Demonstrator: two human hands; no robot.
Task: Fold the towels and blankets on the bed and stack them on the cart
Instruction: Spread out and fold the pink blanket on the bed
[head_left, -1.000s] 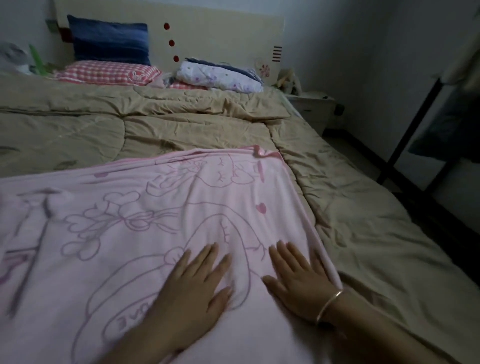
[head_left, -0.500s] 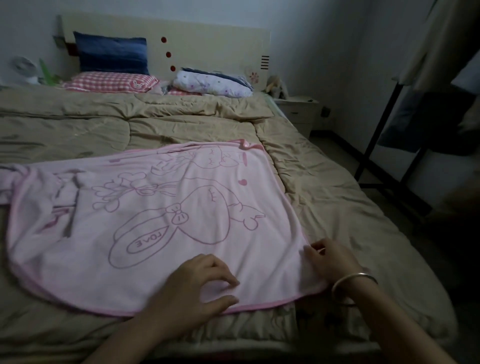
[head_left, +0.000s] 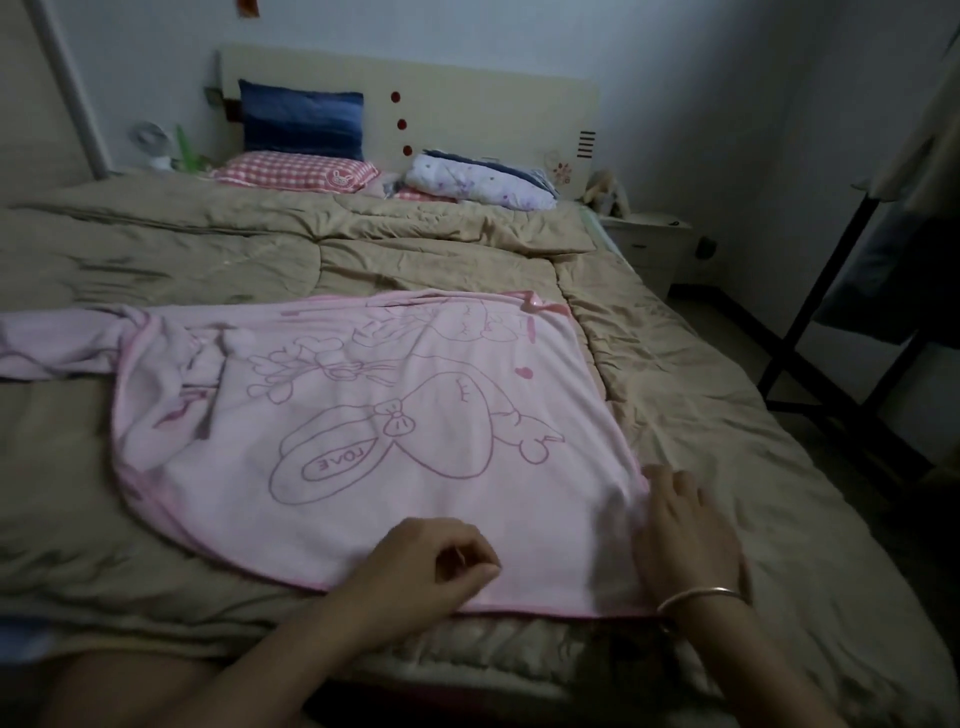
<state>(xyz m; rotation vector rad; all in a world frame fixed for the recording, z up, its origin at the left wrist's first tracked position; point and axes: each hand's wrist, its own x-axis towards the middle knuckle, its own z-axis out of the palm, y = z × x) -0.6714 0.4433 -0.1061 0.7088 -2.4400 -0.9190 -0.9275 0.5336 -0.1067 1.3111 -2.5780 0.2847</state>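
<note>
Left hand (head_left: 426, 566), at 6 o'clock, is now curled at the near hem of the pink towel (head_left: 363, 426); whether it pinches cloth cannot be told. Right hand (head_left: 680, 535), at 5 o'clock, lays loosely extended fingers along the towel's right edge. A second ago both palms lay flat mid-towel, so smoothing is judged done and the first fold pending. The 9 o'clock end lies bunched. Bare quilt (head_left: 415, 260) toward 12 o'clock offers folding room short of the pillows (head_left: 296, 171).
</note>
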